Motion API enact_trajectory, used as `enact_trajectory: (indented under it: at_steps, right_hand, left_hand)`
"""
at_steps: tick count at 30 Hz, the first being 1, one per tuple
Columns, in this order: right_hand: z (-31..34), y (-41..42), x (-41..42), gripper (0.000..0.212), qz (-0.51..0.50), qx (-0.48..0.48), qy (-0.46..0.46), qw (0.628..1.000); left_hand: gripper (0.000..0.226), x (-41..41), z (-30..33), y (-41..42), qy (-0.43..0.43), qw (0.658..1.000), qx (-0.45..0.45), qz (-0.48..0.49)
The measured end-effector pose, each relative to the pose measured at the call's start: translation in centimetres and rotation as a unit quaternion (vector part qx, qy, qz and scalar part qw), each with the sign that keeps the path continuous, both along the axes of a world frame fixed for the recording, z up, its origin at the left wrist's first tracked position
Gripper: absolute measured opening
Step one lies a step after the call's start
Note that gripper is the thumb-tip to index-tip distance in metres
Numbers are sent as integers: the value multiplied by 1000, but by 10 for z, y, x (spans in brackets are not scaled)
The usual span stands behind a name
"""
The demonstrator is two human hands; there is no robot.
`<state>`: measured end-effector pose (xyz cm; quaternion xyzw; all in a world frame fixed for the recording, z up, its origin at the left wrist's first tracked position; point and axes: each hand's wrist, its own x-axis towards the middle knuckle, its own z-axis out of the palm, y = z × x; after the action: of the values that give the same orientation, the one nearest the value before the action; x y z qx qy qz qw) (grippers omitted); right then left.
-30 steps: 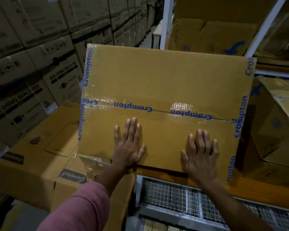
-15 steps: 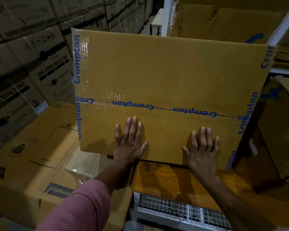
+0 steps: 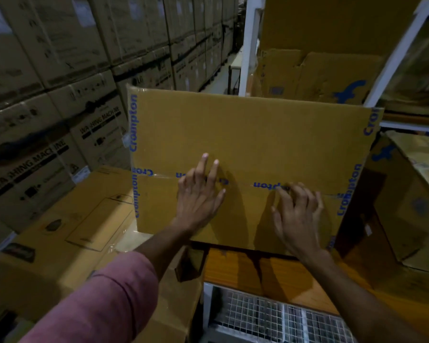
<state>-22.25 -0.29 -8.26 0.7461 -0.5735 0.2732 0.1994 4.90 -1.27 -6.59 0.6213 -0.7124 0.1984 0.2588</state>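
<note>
A large brown cardboard box (image 3: 253, 134) with blue "Crompton" tape along its seam and edges stands on an orange shelf board (image 3: 270, 273). My left hand (image 3: 198, 196) lies against the box's near face, fingers straight and reaching up over the taped seam. My right hand (image 3: 295, 214) is at the same face further right, its fingers slightly bent with the tips near the seam. Neither hand holds anything.
Stacks of washing machine cartons (image 3: 47, 120) form a wall on the left. Flat brown boxes (image 3: 67, 219) lie low at the left. A wire mesh shelf (image 3: 270, 315) sits below the orange board. Flattened cartons (image 3: 320, 75) fill the white rack behind and to the right.
The box has slid further back onto the shelf. Both hands have moved up its face from the lower edge to the taped seam, and the right hand's fingers have bent.
</note>
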Motion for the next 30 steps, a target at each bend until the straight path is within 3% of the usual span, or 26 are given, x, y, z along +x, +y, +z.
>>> enact_trajectory:
  at_steps: [5, 9, 12, 15, 17, 19, 22, 30]
  right_hand:
    - [90, -4, 7, 48, 8, -82, -20, 996]
    - [159, -1, 2, 39, 48, -140, -46, 988]
    - [203, -13, -6, 42, 53, -5, -110, 992]
    - [212, -29, -17, 48, 1, 187, -53, 981]
    - [203, -28, -20, 53, -10, 244, -22, 970]
    - [197, -22, -21, 59, -10, 250, -10, 968]
    - [193, -7, -22, 64, -9, 247, -4, 969]
    - [181, 76, -22, 65, -27, 188, 7, 982]
  left_hand:
    - [80, -3, 85, 0, -40, 996, -45, 73]
    - [73, 0, 143, 7, -76, 995, -8, 58]
    - [68, 3, 168, 13, -32, 999, 4, 14]
    - [53, 11, 182, 4, 17, 999, 30, 9]
    - [43, 15, 183, 0, 27, 999, 47, 3]
    - [40, 16, 179, 0, 31, 996, 81, 1]
    - [54, 17, 176, 11, 34, 988, 148, -9]
    - [66, 17, 162, 90, 21, 993, 112, -24]
